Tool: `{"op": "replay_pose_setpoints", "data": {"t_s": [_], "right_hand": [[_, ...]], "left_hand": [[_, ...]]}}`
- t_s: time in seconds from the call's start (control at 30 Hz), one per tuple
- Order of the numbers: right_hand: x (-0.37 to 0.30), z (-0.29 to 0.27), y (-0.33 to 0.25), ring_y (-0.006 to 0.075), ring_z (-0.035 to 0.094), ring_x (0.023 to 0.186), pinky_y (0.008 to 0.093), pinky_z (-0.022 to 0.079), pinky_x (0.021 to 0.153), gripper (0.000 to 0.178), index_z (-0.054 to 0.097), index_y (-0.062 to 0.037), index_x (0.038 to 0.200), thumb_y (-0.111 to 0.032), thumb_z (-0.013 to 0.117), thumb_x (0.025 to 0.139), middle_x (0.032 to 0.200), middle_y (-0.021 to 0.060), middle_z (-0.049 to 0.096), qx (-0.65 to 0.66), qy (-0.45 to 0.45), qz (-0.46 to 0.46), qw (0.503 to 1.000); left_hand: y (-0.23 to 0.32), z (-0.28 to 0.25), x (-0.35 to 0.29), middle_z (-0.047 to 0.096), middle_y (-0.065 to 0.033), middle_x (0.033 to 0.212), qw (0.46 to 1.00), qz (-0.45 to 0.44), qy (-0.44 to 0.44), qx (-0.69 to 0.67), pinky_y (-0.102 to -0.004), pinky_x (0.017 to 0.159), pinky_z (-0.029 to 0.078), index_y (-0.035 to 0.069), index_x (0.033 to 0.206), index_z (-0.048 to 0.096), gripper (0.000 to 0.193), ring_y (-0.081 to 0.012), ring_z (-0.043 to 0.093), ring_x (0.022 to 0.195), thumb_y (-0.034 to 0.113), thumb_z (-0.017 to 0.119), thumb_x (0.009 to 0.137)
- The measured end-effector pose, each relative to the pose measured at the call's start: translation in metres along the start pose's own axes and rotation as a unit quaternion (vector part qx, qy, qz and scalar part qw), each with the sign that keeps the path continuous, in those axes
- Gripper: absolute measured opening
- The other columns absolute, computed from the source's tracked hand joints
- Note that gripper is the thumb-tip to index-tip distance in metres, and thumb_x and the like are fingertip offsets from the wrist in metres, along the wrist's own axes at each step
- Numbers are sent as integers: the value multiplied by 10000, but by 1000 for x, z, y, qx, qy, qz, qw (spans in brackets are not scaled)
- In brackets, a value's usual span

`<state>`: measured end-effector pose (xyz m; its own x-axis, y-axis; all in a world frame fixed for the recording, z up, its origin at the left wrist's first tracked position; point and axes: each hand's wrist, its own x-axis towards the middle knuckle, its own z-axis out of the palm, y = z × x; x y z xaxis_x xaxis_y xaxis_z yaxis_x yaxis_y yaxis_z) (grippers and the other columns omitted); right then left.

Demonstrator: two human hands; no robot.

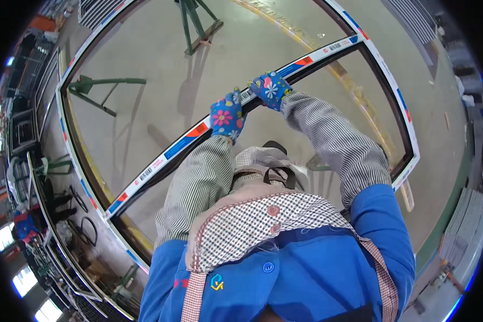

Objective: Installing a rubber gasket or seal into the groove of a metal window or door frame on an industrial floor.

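Observation:
A large window frame, with dark profiles and printed white, blue and red protective film, spans the view in front of me. Its crossbar runs slantwise from lower left to upper right. My left hand, in a blue flowered glove, is closed around the middle of this bar, thumb lying along the top. Just to its right, my right hand wears a matching glove and also grips the bar, fingers bent over it. The undersides of both grips are hidden. Striped sleeve covers reach up both forearms.
Green metal stands are under the frame's left side and at the far side. A yellowish plastic-like strip crosses beyond the bar. Stacked grey profiles lie at right. A bicycle and racks line the left.

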<state>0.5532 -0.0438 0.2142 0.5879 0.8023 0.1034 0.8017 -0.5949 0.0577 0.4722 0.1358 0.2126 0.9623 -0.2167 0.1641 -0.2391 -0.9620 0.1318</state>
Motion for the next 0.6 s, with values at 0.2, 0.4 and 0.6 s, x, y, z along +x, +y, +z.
{"op": "replay_pose_setpoints", "data": {"t_s": [0.2,0.4,0.6], "right_hand": [[11,-8,9,226,599,834,372,453,693,348,570,-120,946,-284,695,666,873,60,584,50,-78,-33,995],[-8,5,39,235,586,851,382,459,697,178,568,-110,967,-188,482,832,899,64,582,104,5,-64,993],[-9,8,66,226,592,822,364,461,693,156,541,-93,946,-184,484,832,881,65,579,80,-40,-108,990]], "left_hand": [[17,7,21,592,-93,900,996,-43,-57,-45,-404,686,471,69,1125,525,375,-264,608,814,200,573,777],[46,11,25,551,-87,1037,996,-83,-16,11,-407,796,420,80,1194,492,546,-257,553,924,263,655,706],[71,26,51,579,-86,980,991,-122,-44,-38,-410,778,442,106,1094,540,426,-283,568,912,201,660,697]]}}
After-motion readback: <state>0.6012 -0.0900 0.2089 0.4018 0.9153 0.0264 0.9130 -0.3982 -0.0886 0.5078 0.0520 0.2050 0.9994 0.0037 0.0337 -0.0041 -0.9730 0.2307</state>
